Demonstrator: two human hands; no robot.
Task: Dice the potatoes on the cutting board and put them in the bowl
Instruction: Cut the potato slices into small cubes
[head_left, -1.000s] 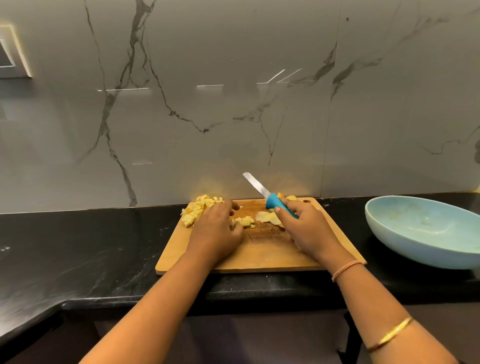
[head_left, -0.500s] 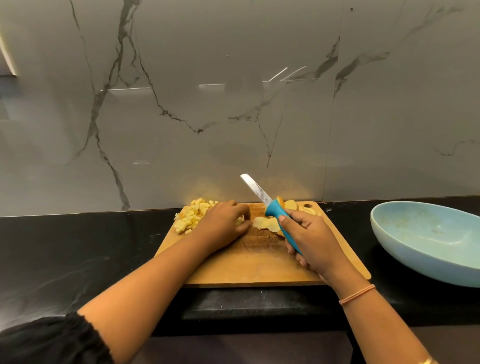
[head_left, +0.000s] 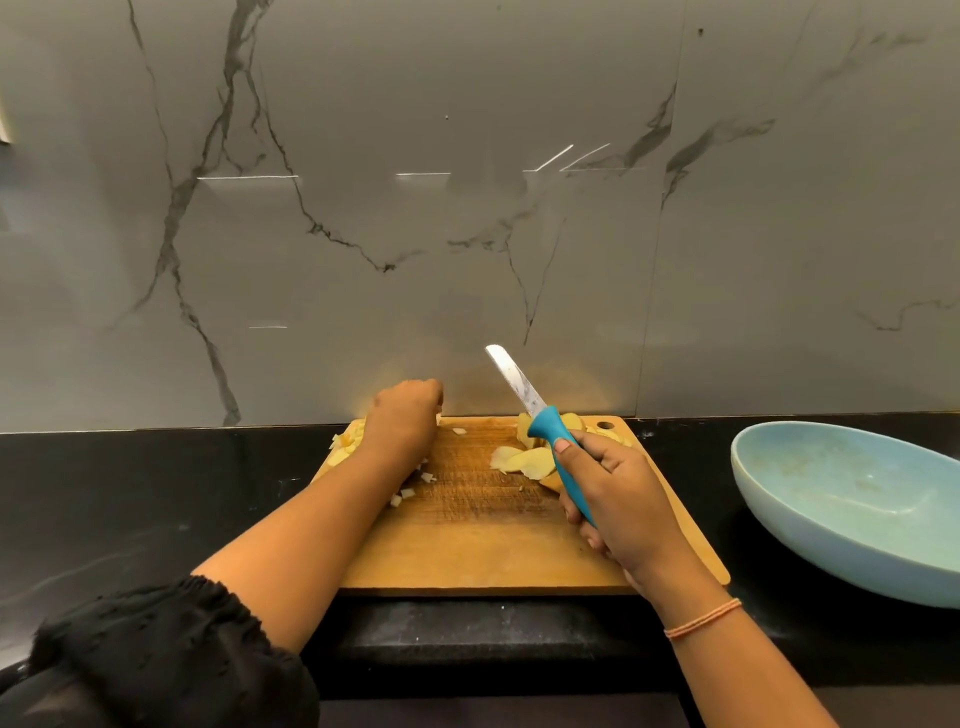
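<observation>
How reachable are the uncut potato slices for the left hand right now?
Probably yes: mostly bare cutting board lies between the left hand and the potato slices, and the knife is raised clear.

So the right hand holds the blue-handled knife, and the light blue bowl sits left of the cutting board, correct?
No. The head view shows the light blue bowl right of the wooden cutting board, not left. The right hand does hold the blue-handled knife.

Black stone countertop (head_left: 156, 499), glossy, faint pale specks. Grey marble wall (head_left: 467, 234) rises straight behind the countertop; dark veins branch across it, thin white light streaks reflected well above the countertop.
</observation>
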